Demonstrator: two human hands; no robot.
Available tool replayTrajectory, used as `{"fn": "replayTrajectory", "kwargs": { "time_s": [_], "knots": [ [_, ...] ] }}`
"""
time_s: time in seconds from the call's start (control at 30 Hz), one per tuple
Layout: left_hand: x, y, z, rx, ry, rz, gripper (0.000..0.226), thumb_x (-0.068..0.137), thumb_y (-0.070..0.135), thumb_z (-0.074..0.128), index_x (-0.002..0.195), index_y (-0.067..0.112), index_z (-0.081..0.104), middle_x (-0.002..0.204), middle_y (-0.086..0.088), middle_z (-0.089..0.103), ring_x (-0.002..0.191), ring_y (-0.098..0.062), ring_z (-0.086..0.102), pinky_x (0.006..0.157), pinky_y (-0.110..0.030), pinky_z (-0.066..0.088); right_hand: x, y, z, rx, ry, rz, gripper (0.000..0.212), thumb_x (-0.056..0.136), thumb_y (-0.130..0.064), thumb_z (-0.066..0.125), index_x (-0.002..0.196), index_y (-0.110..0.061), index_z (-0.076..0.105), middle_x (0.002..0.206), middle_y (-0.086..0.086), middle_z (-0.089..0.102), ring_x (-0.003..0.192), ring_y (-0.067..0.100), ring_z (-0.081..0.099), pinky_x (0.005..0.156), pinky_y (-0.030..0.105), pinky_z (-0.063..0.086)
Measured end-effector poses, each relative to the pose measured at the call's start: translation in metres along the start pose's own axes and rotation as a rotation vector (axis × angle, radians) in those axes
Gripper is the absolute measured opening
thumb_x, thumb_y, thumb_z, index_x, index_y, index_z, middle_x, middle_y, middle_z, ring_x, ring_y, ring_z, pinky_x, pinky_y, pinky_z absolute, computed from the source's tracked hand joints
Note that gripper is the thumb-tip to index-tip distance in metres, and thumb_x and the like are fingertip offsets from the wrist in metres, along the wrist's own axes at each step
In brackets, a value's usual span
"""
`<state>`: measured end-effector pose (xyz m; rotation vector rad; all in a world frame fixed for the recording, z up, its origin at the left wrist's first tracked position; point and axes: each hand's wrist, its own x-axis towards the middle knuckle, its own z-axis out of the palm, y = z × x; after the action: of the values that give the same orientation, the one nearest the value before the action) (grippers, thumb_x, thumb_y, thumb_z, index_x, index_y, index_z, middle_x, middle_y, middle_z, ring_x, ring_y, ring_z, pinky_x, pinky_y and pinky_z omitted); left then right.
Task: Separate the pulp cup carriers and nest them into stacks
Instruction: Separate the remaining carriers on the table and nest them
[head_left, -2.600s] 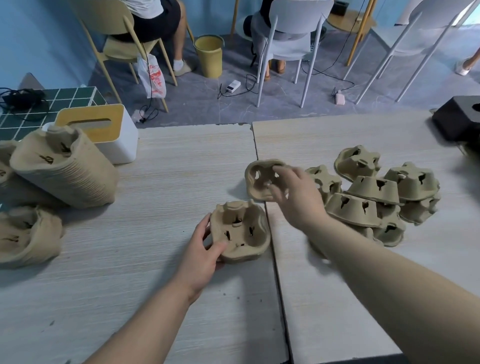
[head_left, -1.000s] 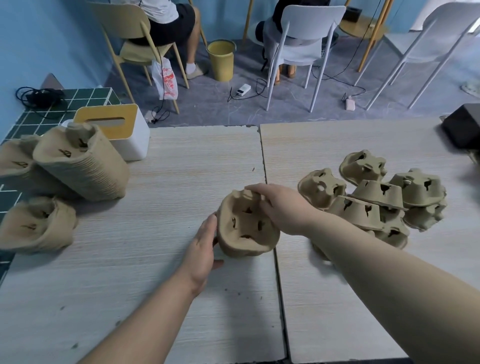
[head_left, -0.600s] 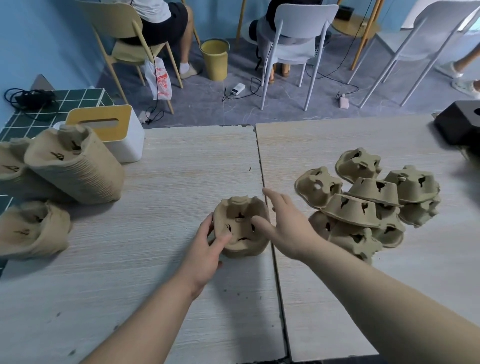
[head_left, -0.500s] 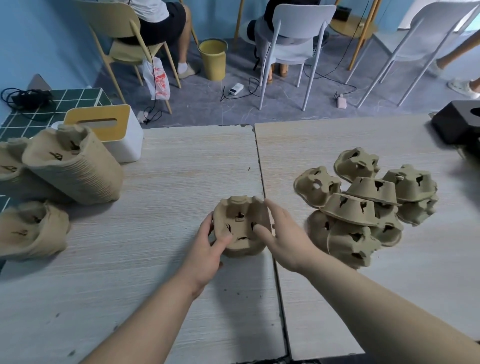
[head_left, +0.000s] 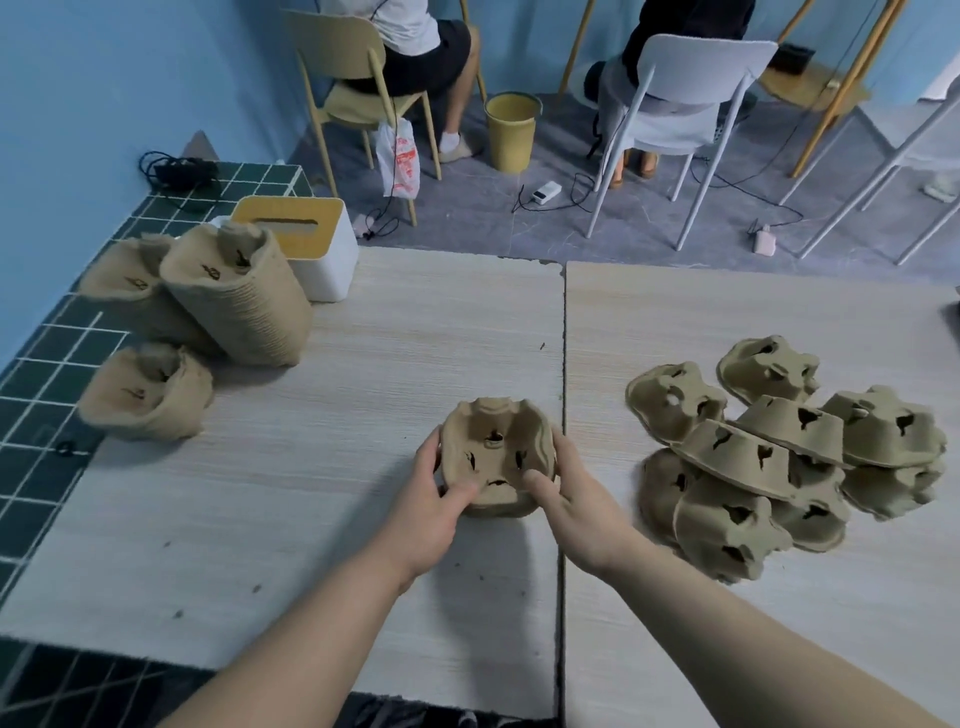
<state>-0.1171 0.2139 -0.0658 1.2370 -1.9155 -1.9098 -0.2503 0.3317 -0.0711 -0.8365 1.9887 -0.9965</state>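
Nested carriers (head_left: 496, 457) gripped by left hand (head_left: 434, 501) and right hand (head_left: 569, 501), thumbs pressing inside; loose pile (head_left: 789, 467) at 3 o'clock.

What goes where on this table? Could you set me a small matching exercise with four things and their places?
Things:
1. Small nested stack
2. Loose pile of carriers
3. Tall nested stack lying on its side
4. Tissue box with yellow top

Places:
A. Far left of the table, just behind the tall stack
B. Right half of the table, untouched
C. Near the seam, held between left hand and right hand
D. Left side, in front of the white box

Pairs: 1-C, 2-B, 3-D, 4-A
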Motion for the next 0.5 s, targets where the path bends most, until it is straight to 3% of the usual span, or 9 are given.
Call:
{"fn": "replayTrajectory", "kwargs": {
  "time_s": [0.1, 0.17, 0.27, 0.37, 0.5],
  "knots": [
    [-0.008, -0.003, -0.014, 0.020, 0.081, 0.025, 0.065, 0.093, 0.009, 0.064, 0.146, 0.028, 0.032, 0.122, 0.012, 0.060, 0.118, -0.013, 0.058, 0.095, -0.034, 0.050, -0.002, -0.017, 0.008, -0.004, -0.023, -0.068, 0.058, 0.096, -0.030, 0.051, 0.143, -0.041, 0.020, 0.122, -0.023, 0.051, 0.115, 0.007, 0.053, 0.077, 0.002, 0.033],
    [-0.015, -0.001, -0.030, 0.023, 0.090, 0.078, 0.075, 0.087, 0.010, 0.072, 0.145, 0.028, 0.029, 0.129, 0.015, 0.058, 0.119, -0.002, 0.057, 0.098, -0.021, 0.048, -0.004, -0.035, 0.016, 0.017, -0.035, -0.115, 0.061, 0.090, -0.039, 0.060, 0.129, -0.059, 0.018, 0.112, -0.036, 0.053, 0.106, 0.001, 0.058, 0.079, 0.001, 0.037],
    [-0.025, 0.008, -0.065, 0.040, 0.092, 0.146, 0.080, 0.074, 0.017, 0.079, 0.137, 0.035, 0.033, 0.118, 0.033, 0.062, 0.113, 0.014, 0.055, 0.089, -0.007, 0.044, -0.003, -0.063, 0.036, 0.032, -0.082, -0.184, 0.069, 0.079, -0.045, 0.071, 0.115, -0.070, 0.018, 0.110, -0.039, 0.053, 0.099, -0.004, 0.060, 0.083, 0.014, 0.048],
    [-0.029, 0.013, -0.113, 0.109, 0.089, 0.174, 0.085, 0.076, 0.010, 0.083, 0.138, 0.041, 0.033, 0.115, 0.042, 0.058, 0.112, 0.013, 0.056, 0.092, -0.011, 0.046, 0.007, -0.090, 0.065, -0.004, -0.098, -0.251, 0.079, 0.075, -0.034, 0.076, 0.117, -0.066, 0.018, 0.107, -0.039, 0.053, 0.095, -0.007, 0.058, 0.074, 0.007, 0.044],
    [-0.035, 0.011, -0.188, 0.230, 0.146, 0.209, 0.092, 0.064, 0.034, 0.087, 0.136, 0.051, 0.033, 0.119, 0.033, 0.060, 0.115, 0.012, 0.053, 0.103, -0.028, 0.046, 0.025, -0.130, 0.120, -0.071, -0.039, -0.299, 0.086, 0.075, -0.030, 0.076, 0.120, -0.065, 0.012, 0.100, -0.039, 0.053, 0.090, -0.003, 0.059, 0.073, 0.011, 0.047]
  ]
}}
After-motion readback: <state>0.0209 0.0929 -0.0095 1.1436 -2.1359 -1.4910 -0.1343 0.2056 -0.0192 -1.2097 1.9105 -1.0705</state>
